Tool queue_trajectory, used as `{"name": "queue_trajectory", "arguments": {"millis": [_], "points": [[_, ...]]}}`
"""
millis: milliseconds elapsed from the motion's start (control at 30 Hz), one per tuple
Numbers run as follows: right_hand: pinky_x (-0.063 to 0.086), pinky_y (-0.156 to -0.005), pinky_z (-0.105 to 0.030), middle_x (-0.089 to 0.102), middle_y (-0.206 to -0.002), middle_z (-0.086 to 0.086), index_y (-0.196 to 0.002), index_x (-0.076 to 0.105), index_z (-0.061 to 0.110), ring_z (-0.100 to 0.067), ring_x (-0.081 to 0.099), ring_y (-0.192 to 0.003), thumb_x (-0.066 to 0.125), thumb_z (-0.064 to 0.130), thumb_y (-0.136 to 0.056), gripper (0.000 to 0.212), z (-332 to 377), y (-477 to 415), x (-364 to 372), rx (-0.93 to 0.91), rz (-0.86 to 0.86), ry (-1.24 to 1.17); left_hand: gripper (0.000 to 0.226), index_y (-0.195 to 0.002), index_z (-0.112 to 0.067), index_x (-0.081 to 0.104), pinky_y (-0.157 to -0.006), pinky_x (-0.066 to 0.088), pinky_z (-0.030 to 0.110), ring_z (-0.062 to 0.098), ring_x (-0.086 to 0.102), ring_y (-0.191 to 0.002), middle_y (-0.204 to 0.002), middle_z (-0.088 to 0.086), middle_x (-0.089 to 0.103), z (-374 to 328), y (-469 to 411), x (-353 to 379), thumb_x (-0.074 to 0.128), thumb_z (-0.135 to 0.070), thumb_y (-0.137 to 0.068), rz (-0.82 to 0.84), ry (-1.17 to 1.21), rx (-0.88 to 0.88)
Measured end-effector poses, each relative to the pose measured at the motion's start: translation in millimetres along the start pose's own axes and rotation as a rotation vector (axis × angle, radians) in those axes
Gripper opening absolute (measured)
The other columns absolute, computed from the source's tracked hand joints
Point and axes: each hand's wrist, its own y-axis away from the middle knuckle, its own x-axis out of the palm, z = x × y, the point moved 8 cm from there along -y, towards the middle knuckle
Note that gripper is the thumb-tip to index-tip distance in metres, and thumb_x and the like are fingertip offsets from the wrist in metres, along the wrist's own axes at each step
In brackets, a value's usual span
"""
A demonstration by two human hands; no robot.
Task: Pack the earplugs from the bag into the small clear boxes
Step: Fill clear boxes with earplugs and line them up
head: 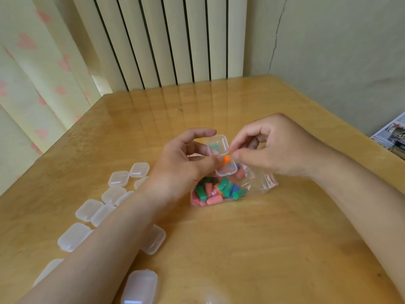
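Centrally, above the tabletop (219,249), the left hand (184,165) pinches an open box (221,156) between thumb and fingers, its lid raised and an orange earplug (226,160) standing in the base, while the right hand (278,148) has thumb and forefinger closed at the box's right edge; whether they grip anything cannot be told. Directly below both hands lies the bag (230,189) of green, pink and blue earplugs, its red-striped mouth pointing toward the right edge. Closed empty boxes (118,178) are scattered toward the left edge and near-left corner, partly under the left forearm.
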Motion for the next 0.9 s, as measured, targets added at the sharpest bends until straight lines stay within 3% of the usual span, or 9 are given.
{"name": "queue_trajectory", "arguments": {"millis": [67,133,267,367,533,633,700,800,900], "points": [[0.044,-0.052,-0.016,0.065,-0.059,0.008,-0.068,0.072,0.019,-0.003,0.054,-0.053,0.071,-0.004,-0.078,0.025,-4.3,-0.8,-23.0,0.017,-0.077,0.005,0.044,-0.114,-0.026,0.066,-0.074,0.061,0.05,0.031,0.074,-0.077,-0.1,0.021,0.068,-0.2,-1.2,-5.2,0.08,-0.002,-0.079,-0.044,-0.023,0.004],[0.045,-0.049,-0.024,0.063,-0.055,0.0,-0.065,0.068,0.014,-0.007,0.051,-0.047,0.068,-0.007,-0.074,0.023,-16.2,0.6,-38.7,0.099,-0.047,0.051,0.044,-0.112,-0.029,0.067,-0.08,0.058,0.059,0.035,0.074,-0.083,-0.102,0.021,0.068,0.4,-2.2,-10.1,0.081,-0.004,-0.079,-0.077,-0.049,0.003],[0.056,-0.061,-0.039,0.072,-0.063,0.002,-0.069,0.074,0.024,-0.014,0.061,-0.055,0.073,0.008,-0.071,0.016,-36.4,6.4,-24.7,0.229,0.171,0.309,0.041,-0.111,-0.032,0.066,-0.081,0.06,0.054,0.029,0.074,-0.084,-0.102,0.019,0.068,3.8,-3.9,-11.8,0.079,-0.007,-0.082,-0.089,-0.1,-0.014],[0.057,-0.059,-0.035,0.073,-0.067,0.015,-0.069,0.078,0.02,-0.006,0.063,-0.054,0.076,0.014,-0.078,0.011,-26.9,6.1,-3.4,0.207,0.221,0.258,0.042,-0.113,-0.032,0.065,-0.08,0.061,0.051,0.027,0.074,-0.084,-0.101,0.018,0.069,4.9,-4.2,-11.2,0.079,-0.008,-0.082,-0.083,-0.114,-0.025],[0.059,-0.051,-0.035,0.07,-0.066,0.023,-0.071,0.079,0.023,-0.016,0.065,-0.052,0.071,0.014,-0.084,0.018,-27.4,0.3,15.1,0.157,0.167,0.233,0.042,-0.113,-0.031,0.064,-0.077,0.06,0.051,0.034,0.072,-0.087,-0.101,0.018,0.069,5.3,-3.7,-10.3,0.079,-0.008,-0.082,-0.083,-0.115,-0.028],[0.059,-0.046,-0.04,0.071,-0.075,0.01,-0.063,0.072,0.032,-0.023,0.068,-0.058,0.07,0.009,-0.083,0.031,-30.1,-2.9,19.8,0.137,0.125,0.233,0.041,-0.112,-0.031,0.064,-0.077,0.059,0.05,0.036,0.071,-0.088,-0.1,0.018,0.069,6.3,-4.0,-9.5,0.079,-0.008,-0.082,-0.082,-0.114,-0.028],[0.056,-0.043,-0.034,0.069,-0.081,0.004,-0.063,0.068,0.034,-0.017,0.066,-0.051,0.068,0.008,-0.083,0.033,-31.1,-4.5,21.7,0.125,0.11,0.26,0.041,-0.112,-0.031,0.064,-0.077,0.059,0.051,0.037,0.071,-0.087,-0.101,0.018,0.069,6.7,-4.0,-8.8,0.078,-0.006,-0.082,-0.081,-0.114,-0.028],[0.051,-0.04,-0.026,0.07,-0.077,0.004,-0.067,0.071,0.025,-0.011,0.061,-0.045,0.067,0.01,-0.082,0.021,-32.8,-6.3,24.0,0.134,0.096,0.322,0.041,-0.112,-0.029,0.064,-0.076,0.058,0.052,0.037,0.072,-0.084,-0.101,0.019,0.068,6.7,-3.5,-7.5,0.077,-0.003,-0.083,-0.077,-0.11,-0.03],[0.053,-0.04,-0.027,0.069,-0.071,0.004,-0.069,0.072,0.019,-0.02,0.067,-0.053,0.068,0.015,-0.081,0.013,-34.2,-8.1,23.8,0.155,0.058,0.362,0.042,-0.113,-0.029,0.063,-0.077,0.058,0.052,0.034,0.073,-0.083,-0.1,0.019,0.068,5.9,-3.3,-6.9,0.077,-0.003,-0.083,-0.072,-0.122,-0.029]]}}
